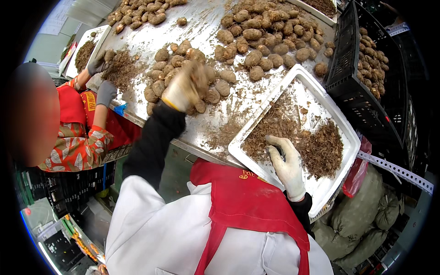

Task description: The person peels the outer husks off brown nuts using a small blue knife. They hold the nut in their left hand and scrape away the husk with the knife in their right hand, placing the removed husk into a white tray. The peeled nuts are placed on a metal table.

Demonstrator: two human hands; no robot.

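Observation:
My left hand (pixel 184 84), in a pale work glove with a yellow cuff edge, reaches over a small heap of brown, hairy taro corms (pixel 158 87). Motion blur covers its fingers, so whether a corm is in them is unclear. My right hand (pixel 288 165), gloved in off-white, hovers at the near side of a white plastic tray (pixel 314 108). Its thumb and forefinger are curved apart with nothing between them. Brown fibrous scrapings (pixel 325 147) lie in the tray, piled thickest just right of that hand.
A larger taro heap (pixel 252 34) covers the metal table's (pixel 202 129) far side. At right stands a black plastic crate (pixel 357 99) near more corms. On the left, a co-worker's grey-gloved hands (pixel 106 92) are beside scrapings and another white tray (pixel 101 36). Filled sacks (pixel 357 206) lie below.

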